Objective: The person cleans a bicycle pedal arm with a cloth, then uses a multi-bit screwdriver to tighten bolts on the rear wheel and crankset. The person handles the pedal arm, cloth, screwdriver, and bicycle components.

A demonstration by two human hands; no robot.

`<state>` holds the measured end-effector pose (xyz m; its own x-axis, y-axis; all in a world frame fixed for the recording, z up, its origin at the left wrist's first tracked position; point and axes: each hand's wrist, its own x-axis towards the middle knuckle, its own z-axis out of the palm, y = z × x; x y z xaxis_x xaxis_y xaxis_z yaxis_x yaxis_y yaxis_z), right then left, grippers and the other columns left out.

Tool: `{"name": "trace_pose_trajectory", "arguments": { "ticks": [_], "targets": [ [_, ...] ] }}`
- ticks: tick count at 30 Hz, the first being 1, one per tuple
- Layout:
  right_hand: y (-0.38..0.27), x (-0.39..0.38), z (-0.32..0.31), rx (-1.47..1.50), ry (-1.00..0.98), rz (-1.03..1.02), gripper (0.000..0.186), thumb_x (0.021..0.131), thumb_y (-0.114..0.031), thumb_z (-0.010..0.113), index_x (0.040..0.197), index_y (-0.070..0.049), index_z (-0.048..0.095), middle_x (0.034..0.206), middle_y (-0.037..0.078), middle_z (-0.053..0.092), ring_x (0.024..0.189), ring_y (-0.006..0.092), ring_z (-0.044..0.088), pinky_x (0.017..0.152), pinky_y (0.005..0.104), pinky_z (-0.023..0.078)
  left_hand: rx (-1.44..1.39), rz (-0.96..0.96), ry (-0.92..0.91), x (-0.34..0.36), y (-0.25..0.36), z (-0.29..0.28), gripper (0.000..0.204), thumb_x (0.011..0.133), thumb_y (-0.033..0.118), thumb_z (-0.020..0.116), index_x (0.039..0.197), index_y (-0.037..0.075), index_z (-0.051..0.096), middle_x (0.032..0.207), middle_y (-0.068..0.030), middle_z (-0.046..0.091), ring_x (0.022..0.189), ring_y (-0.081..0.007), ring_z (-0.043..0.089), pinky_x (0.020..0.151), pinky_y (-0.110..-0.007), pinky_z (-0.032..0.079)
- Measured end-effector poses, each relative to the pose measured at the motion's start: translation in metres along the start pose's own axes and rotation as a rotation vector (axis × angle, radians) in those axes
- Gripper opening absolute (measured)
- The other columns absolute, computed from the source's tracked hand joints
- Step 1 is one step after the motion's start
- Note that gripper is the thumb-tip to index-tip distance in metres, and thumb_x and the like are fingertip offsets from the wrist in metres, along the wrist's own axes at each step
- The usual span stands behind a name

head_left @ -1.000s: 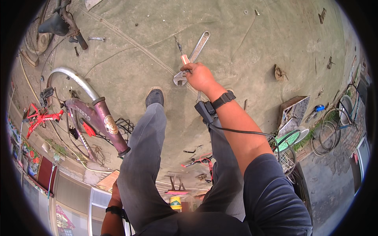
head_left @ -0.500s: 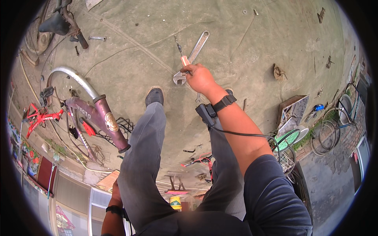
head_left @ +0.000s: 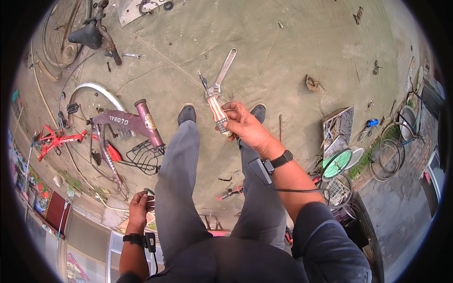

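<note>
A screwdriver (head_left: 218, 111) with a red-and-white striped handle and a starred dark end is in my right hand (head_left: 247, 127), pinched between thumb and fingers. Its shaft points away from me. Beyond it, an adjustable wrench (head_left: 225, 70) lies on the ground, its jaw partly behind the screwdriver. My left hand (head_left: 139, 210) hangs beside my left leg with curled fingers. A small dark bit shows at those fingertips, too small to name. To the left is a purple bicycle frame (head_left: 123, 120), nearest to that hand.
A bicycle saddle (head_left: 86, 37) is at the far left, with a small spanner (head_left: 131, 55) near it. A red frame (head_left: 59, 140) lies further left. On the right are an open box (head_left: 337, 129), a green-lined wheel (head_left: 337, 162) and a crumpled brown scrap (head_left: 312, 84).
My right hand has lifted the screwdriver toward me, away from the wrench, showing more of its handle. My left hand has come up into fuller view. The whole view has shifted.
</note>
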<state>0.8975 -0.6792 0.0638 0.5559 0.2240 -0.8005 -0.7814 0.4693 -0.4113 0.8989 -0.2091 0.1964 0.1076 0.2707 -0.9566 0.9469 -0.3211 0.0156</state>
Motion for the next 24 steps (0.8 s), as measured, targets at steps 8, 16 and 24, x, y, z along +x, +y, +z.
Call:
{"name": "trace_pose_trajectory", "arguments": {
  "ticks": [8, 16, 24],
  "targets": [
    [-0.038, -0.184, 0.093, 0.356, -0.11, -0.213, 0.069, 0.092, -0.029, 0.067, 0.145, 0.003, 0.035, 0.129, 0.019, 0.063, 0.107, 0.0225, 0.069, 0.062, 0.0253, 0.052, 0.103, 0.508, -0.351, -0.112, 0.153, 0.087, 0.029, 0.105, 0.018, 0.056, 0.128, 0.0, 0.059, 0.11, -0.0119, 0.07, 0.091, -0.0177, 0.069, 0.077, -0.028, 0.054],
    [-0.015, -0.329, 0.181, 0.497, -0.04, -0.334, 0.064, 0.088, -0.021, 0.067, 0.143, -0.002, 0.04, 0.128, 0.02, 0.064, 0.104, 0.0245, 0.069, 0.064, 0.0258, 0.05, 0.206, 0.724, -0.81, -0.266, 0.183, 0.162, 0.037, 0.104, 0.021, 0.061, 0.134, -0.001, 0.057, 0.111, -0.0117, 0.07, 0.096, -0.0166, 0.068, 0.079, -0.029, 0.054],
    [0.073, -0.42, 0.203, 0.395, 0.269, -0.745, 0.061, 0.087, 0.002, 0.066, 0.143, -0.002, 0.041, 0.138, 0.014, 0.053, 0.124, 0.0219, 0.055, 0.109, 0.0393, 0.043, 0.403, 0.727, -0.967, -0.327, 0.116, 0.196, 0.032, 0.103, 0.015, 0.062, 0.131, -0.001, 0.059, 0.112, -0.0124, 0.071, 0.096, -0.0156, 0.068, 0.077, -0.028, 0.054]
  ]
}}
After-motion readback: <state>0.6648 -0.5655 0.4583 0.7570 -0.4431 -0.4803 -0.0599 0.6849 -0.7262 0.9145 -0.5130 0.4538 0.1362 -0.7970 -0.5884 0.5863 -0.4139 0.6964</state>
